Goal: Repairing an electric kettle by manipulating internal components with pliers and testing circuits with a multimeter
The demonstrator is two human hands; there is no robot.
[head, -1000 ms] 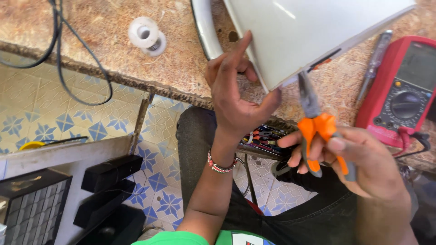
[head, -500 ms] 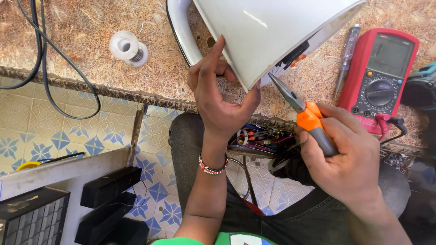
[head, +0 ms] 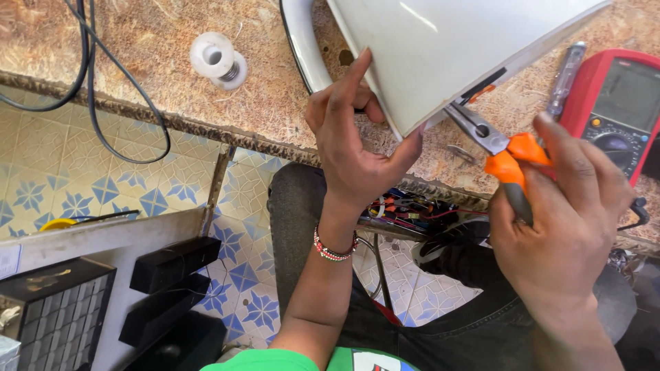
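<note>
pliers (head: 496, 150) in right hand (head: 560, 220), at kettle (head: 440, 51)

Speckled bench (head: 137, 89) w/ white spool (head: 217, 60), red multimeter (head: 615, 103), black cable (head: 89, 69).
</note>
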